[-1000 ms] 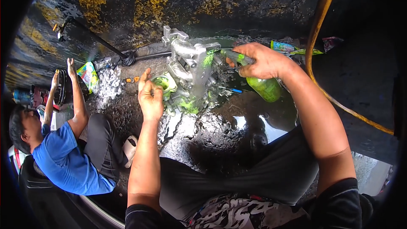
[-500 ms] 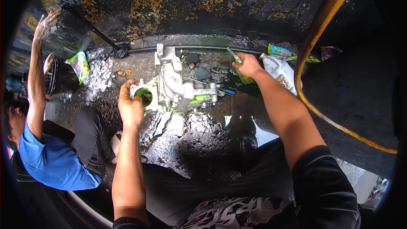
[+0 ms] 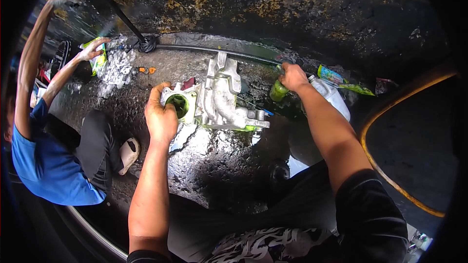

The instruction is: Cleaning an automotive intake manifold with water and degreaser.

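My left hand (image 3: pixel 162 116) grips the flanged round opening at the left end of a silver cast-metal housing (image 3: pixel 225 95). The thumb lies at the rim of the hole, and bright green liquid wets the inside and lower edge. The housing rests on the wet ground. At the right, my right hand (image 3: pixel 295 78) is closed just above a small clear container of green liquid (image 3: pixel 278 91). A slim green-wet tool is in its fingers, mostly hidden now; its kind is not clear.
A white plastic jug (image 3: pixel 331 98) lies beyond my right hand, near colourful wrappers (image 3: pixel 334 75). A black pipe (image 3: pixel 209 50) runs along the wall. A yellowish hose (image 3: pixel 385 175) curves at right. A co-worker in a blue shirt (image 3: pixel 51 165) crouches at left, arms stretched out.
My right hand has lowered the slim tool from above to the green container. The housing appears turned slightly. The co-worker's lower hand now reaches to the green packet.
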